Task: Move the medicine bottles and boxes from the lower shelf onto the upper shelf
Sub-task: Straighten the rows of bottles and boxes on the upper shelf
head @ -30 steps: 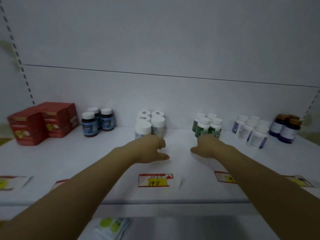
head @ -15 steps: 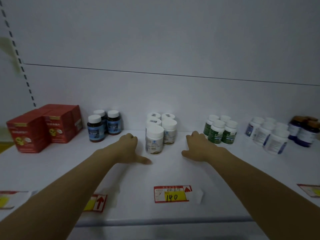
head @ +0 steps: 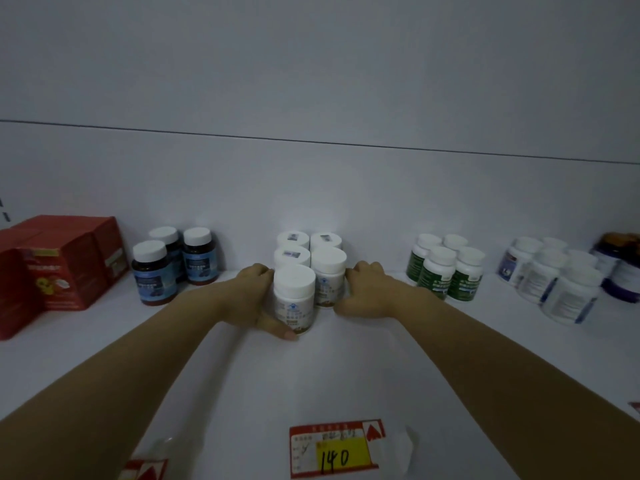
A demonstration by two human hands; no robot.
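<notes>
Several white-capped white bottles [head: 294, 299] stand in a tight cluster at the middle of the white shelf [head: 311, 382]. My left hand [head: 247, 299] cups the cluster's left side, fingers behind the front bottle and thumb curled under its front. My right hand [head: 370, 292] presses against the right-hand bottle [head: 328, 271], thumb in front of it. Both hands touch the bottles, which stand on the shelf. Red boxes [head: 59, 265] sit at the far left, with three dark blue-labelled bottles [head: 173, 265] beside them.
Green-labelled bottles [head: 446, 271] stand right of my right hand, then white bottles with blue labels [head: 554, 282] and dark purple bottles [head: 620, 271] at the right edge. A red and yellow price tag [head: 336, 448] marked 140 lies near the shelf's front edge.
Both hands have closed in from either side onto the white bottle cluster; before they were apart from it. The view has moved closer and shifted left.
</notes>
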